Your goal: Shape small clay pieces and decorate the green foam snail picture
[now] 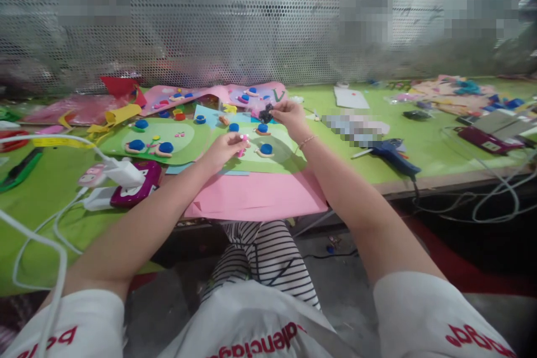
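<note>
My left hand (224,151) is closed, pinching a small pink piece with a white tip (242,151) between thumb and fingertips. Farther back and to the right, my right hand (290,116) has its fingertips together on a dark, crumpled black lump (265,114). Whether the lump is lifted or resting on something, I cannot tell. Under both hands lies a green sheet with a paler oval (285,158). Small snail-like figures (265,149) with blue round tops and peach bases sit on it.
Another green sheet (115,151) with similar figures lies left, pink paper (255,198) in front. A blue glue gun (394,158) rests at right. White chargers in a purple power strip (140,183), with cables, stand near my left forearm. A perforated metal panel (268,22) closes the back.
</note>
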A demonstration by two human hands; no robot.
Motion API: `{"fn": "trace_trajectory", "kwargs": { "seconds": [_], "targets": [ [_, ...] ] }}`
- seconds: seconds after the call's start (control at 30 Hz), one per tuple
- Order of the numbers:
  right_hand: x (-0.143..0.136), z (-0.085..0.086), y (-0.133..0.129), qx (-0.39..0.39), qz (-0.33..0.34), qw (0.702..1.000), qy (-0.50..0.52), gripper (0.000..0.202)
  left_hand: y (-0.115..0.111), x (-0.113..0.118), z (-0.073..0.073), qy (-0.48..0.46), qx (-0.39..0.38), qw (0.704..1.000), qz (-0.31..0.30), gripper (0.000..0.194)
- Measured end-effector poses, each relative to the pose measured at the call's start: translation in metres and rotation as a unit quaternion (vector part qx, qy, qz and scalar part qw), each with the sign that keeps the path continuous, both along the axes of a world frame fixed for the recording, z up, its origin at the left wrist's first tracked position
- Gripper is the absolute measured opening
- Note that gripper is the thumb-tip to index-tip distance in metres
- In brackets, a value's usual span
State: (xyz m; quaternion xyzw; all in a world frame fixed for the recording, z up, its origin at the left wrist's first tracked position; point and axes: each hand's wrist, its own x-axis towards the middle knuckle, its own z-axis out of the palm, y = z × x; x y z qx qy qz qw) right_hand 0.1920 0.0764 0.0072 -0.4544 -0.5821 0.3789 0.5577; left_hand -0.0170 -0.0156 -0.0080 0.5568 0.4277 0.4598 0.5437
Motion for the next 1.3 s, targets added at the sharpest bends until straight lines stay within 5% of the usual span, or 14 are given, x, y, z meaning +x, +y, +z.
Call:
{"fn": "trace_trajectory", "kwargs": {
  "seconds": [0.23, 0.47, 0.8, 1.13, 1.3],
  "targets": [
    [-0.024, -0.009, -0.018, -0.054, 0.173, 0.982, 0.058, 0.041, 0.003, -0.002, 0.001, 0.058, 0.116, 0.990, 0.063, 0.021],
    [-0.037, -0.011, -0.039, -0.029, 0.280, 0.959, -0.025, 0.036, 0.006, -0.003, -0.007, 0.017, 0.067, 0.997, 0.022, 0.025],
    [-0.037, -0.006, -0.038, 0.130, 0.206, 0.954, -0.173, 0.036, -0.003, 0.001, 0.002, -0.023, -0.003, 1.000, -0.002, 0.031],
    [-0.035, -0.003, -0.037, 0.177, 0.211, 0.935, -0.223, 0.011, -0.004, 0.001, 0.000, -0.019, 0.003, 1.000, -0.022, 0.031],
    [-0.030, 0.000, -0.039, 0.142, 0.221, 0.940, -0.218, 0.012, -0.003, -0.002, -0.002, 0.018, 0.029, 0.998, -0.048, 0.026]
  ]
}}
